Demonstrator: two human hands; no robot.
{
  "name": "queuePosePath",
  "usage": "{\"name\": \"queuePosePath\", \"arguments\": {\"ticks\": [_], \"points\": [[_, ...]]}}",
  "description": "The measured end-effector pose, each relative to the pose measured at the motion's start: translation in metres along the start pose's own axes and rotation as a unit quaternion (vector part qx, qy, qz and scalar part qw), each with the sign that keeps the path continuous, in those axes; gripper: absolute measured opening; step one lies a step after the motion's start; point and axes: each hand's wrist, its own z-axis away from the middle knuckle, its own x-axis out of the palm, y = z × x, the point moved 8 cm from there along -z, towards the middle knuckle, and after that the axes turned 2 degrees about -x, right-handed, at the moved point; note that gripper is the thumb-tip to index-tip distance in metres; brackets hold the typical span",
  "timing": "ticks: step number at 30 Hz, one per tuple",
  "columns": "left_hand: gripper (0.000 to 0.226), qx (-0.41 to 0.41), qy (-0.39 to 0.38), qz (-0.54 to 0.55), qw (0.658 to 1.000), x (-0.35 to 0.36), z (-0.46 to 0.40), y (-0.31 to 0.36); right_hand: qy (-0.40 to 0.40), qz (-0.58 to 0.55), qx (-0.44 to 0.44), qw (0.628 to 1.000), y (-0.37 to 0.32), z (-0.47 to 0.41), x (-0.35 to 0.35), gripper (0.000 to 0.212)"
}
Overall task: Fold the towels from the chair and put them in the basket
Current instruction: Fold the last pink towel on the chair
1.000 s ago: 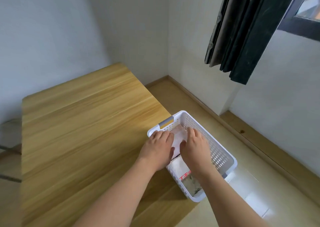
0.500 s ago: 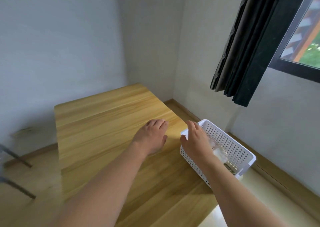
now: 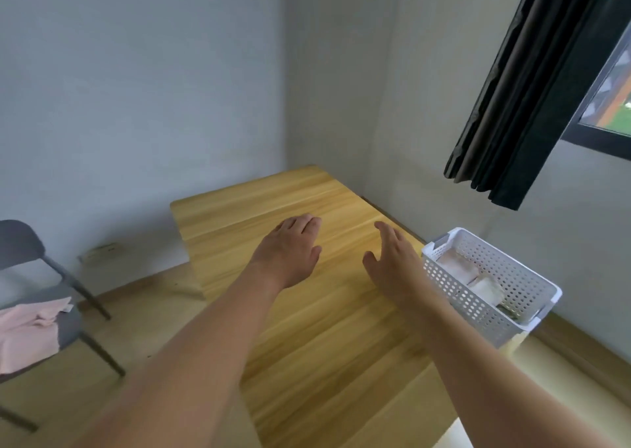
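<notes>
Several folded towels (image 3: 478, 282) are already stacked in the white basket (image 3: 457, 287) beside the table (image 3: 324, 328). One pink towel (image 3: 29, 331) is left unfolded on the chair (image 3: 68, 324). Nothing is held: the left hand (image 3: 288, 254) and right hand (image 3: 392, 266) are spread flat above the tabletop.

left hand (image 3: 290, 253) bare, no sleeve | right hand (image 3: 392, 266) bare, no sleeve

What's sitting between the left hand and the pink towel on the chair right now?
Head view: nothing on the way. From the left hand toward the pink towel there is bare table, then open floor.
</notes>
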Motion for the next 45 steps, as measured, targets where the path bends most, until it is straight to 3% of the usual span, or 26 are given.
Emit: {"name": "queuePosePath", "arguments": {"ticks": [7,13,21,25,30,36,45], "points": [[0.057,-0.014,0.012,0.025,1.000,-0.026,0.065,-0.112,-0.023,0.003,-0.004,1.000,-0.112,0.023,0.067,0.061],[0.057,-0.018,0.003,0.024,1.000,-0.054,0.134,-0.264,-0.040,0.006,-0.014,0.999,-0.256,0.037,0.144,0.062],[0.053,-0.077,0.029,0.051,0.995,-0.086,0.185,-0.420,-0.033,0.003,-0.057,0.998,-0.398,0.020,0.212,0.060],[0.054,-0.068,0.018,0.059,0.996,-0.085,0.212,-0.487,-0.050,-0.018,-0.056,0.997,-0.466,0.014,0.271,0.060],[0.052,-0.082,0.042,0.083,0.992,-0.104,0.229,-0.623,-0.023,-0.031,-0.048,0.998,-0.562,-0.003,0.339,0.056],[0.052,-0.071,-0.032,0.096,0.992,-0.085,0.250,-0.756,-0.034,-0.033,-0.001,0.999,-0.644,-0.013,0.412,0.052],[0.050,-0.089,-0.063,0.098,0.989,-0.053,0.263,-0.889,-0.079,-0.069,-0.002,0.995,-0.736,-0.065,0.524,0.052]]}}
